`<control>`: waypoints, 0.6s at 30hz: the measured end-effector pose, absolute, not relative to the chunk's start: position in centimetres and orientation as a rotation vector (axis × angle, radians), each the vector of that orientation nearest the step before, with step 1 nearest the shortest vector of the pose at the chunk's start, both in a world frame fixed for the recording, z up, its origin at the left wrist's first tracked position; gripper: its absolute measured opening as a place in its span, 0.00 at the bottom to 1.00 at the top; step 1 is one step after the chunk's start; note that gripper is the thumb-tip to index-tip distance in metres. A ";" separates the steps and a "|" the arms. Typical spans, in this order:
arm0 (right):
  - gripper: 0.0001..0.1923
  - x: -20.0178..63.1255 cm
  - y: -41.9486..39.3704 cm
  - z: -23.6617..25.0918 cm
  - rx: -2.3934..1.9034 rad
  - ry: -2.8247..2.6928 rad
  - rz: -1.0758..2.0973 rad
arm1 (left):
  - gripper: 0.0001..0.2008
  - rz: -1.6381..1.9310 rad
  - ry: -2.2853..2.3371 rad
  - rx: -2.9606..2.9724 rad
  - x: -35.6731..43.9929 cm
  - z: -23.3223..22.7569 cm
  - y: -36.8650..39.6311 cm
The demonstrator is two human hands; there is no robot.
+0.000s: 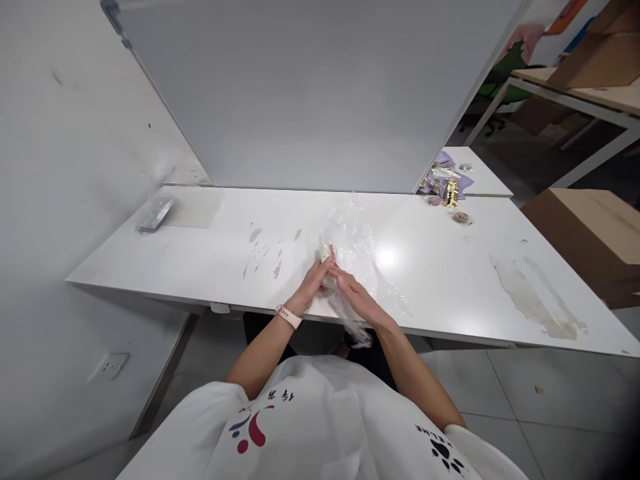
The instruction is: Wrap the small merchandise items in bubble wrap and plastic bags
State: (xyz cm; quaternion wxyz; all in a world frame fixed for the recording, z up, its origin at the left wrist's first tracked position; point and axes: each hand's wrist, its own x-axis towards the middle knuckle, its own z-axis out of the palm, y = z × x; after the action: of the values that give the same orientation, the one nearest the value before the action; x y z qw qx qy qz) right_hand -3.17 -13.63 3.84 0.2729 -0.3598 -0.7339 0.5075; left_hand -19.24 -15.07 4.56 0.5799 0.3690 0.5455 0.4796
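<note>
Right at the near edge of the white table [450, 293], both hands are bunched together on a small pale packet [327, 257] with a bit of red on it. Left hand [313, 283], the one with the pink watch strap [289, 316], has its fingers curled onto the packet from the left side, and the right hand [356, 293] pinches it from the right, fingertips pretty much meeting the left ones. All of this sits on a crinkly clear plastic bag [357, 253] that spreads out past the hands, with a bit hanging over the table edge. Can't tell what's actually inside the packet, too small.

Farther out there are dried smudges [265, 253] to the left and a bigger stain [537, 300] on the right. Way back, a small clear tray thing [156, 213] sits at the far left corner, and a little heap of wrapped snacks [447, 187] sits far right next to the grey divider panel [310, 93].
</note>
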 end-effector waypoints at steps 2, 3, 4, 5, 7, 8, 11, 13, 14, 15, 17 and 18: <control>0.29 -4.2 -13.9 3.0 -0.915 -2.174 1.261 | 0.22 1.177 1.345 0.854 -20.2 4.3 -14.9; 0.28 -4.4 -14.0 2.4 -0.940 -2.247 1.157 | 0.19 1.198 1.401 0.849 -20.8 4.0 -14.8; 0.27 -4.5 -14.0 1.7 -0.988 -2.302 1.026 | 0.17 1.208 1.462 0.844 -21.3 3.5 -14.7; 0.26 -4.4 -14.0 1.0 -1.044 -2.339 0.885 | 0.17 1.207 1.522 0.838 -21.8 3.0 -14.7; 0.25 -3.5 -13.9 -0.3 -1.148 -2.376 0.640 | 0.19 1.178 1.619 0.844 -22.7 2.0 -14.5; 0.25 -2.8 -13.8 -0.9 -1.195 -2.384 0.550 | 0.21 1.158 1.655 0.863 -23.1 1.6 -14.5; 0.25 0.2 -13.3 -2.3 -1.372 -2.324 0.362 | 0.24 1.093 1.772 0.961 -24.1 1.0 -14.2; 0.25 2.5 -12.9 -2.8 -1.512 -2.235 0.280 | 0.23 1.042 1.858 1.032 -24.6 1.3 -14.0; 0.25 3.6 -12.7 -3.0 -1.574 -2.188 0.252 | 0.22 1.033 1.925 1.088 -24.7 1.6 -14.0; 0.24 4.6 -12.5 -3.0 -1.633 -2.141 0.229 | 0.22 1.042 2.007 1.167 -24.6 2.0 -13.9; 0.24 5.7 -12.0 -2.9 -1.730 -2.056 0.183 | 0.19 1.082 2.144 1.368 -23.8 2.7 -14.0; 0.24 5.7 -11.8 -2.7 -1.765 -2.019 0.158 | 0.16 1.092 2.155 1.463 -23.0 3.0 -14.1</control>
State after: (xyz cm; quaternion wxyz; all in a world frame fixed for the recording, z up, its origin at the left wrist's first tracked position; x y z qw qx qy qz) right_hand 5.71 -11.84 -2.68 0.2255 -0.6400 -0.7323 0.0573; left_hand -22.96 -14.15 3.05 0.1580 0.5115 0.7534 0.3817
